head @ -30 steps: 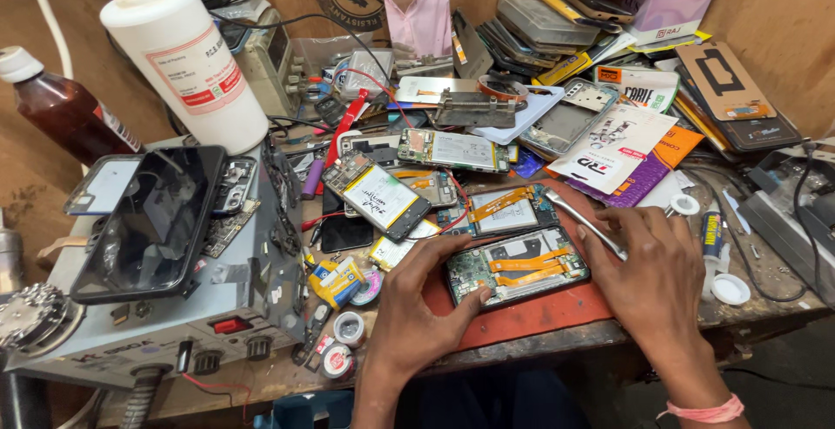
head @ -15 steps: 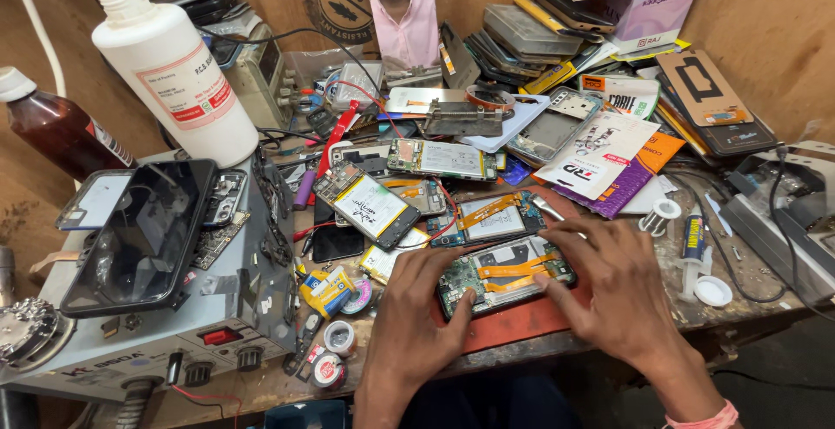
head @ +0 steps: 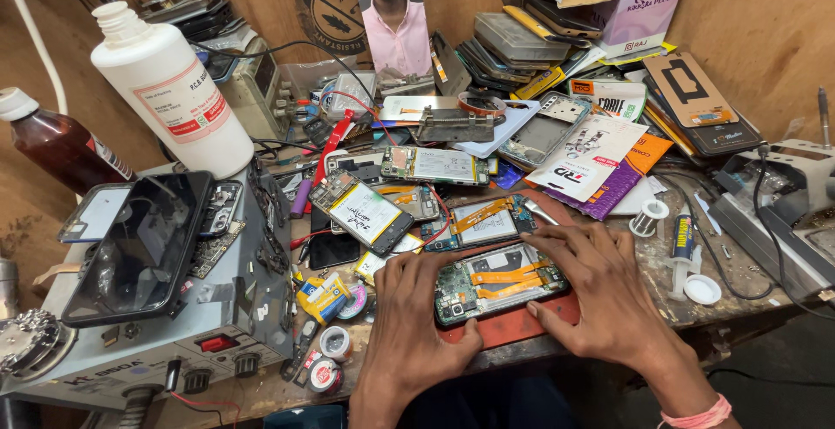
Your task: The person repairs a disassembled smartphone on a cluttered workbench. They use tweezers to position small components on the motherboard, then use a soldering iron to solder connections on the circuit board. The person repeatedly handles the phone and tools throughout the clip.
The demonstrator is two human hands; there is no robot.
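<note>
Opened phone [head: 497, 283], back off and board with orange flex cables exposed, lies on red mat [head: 513, 325] at table edge, left hand [head: 416, 325] and right hand [head: 600, 303] fingers clamping its ends; reassembly still undone.

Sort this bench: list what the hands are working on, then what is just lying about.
In hand:
left hand
right hand
opened phone with orange ribbon cables
red work mat

Lying about:
white plastic bottle
brown glass bottle
small solder spool
grey metal machine
</note>
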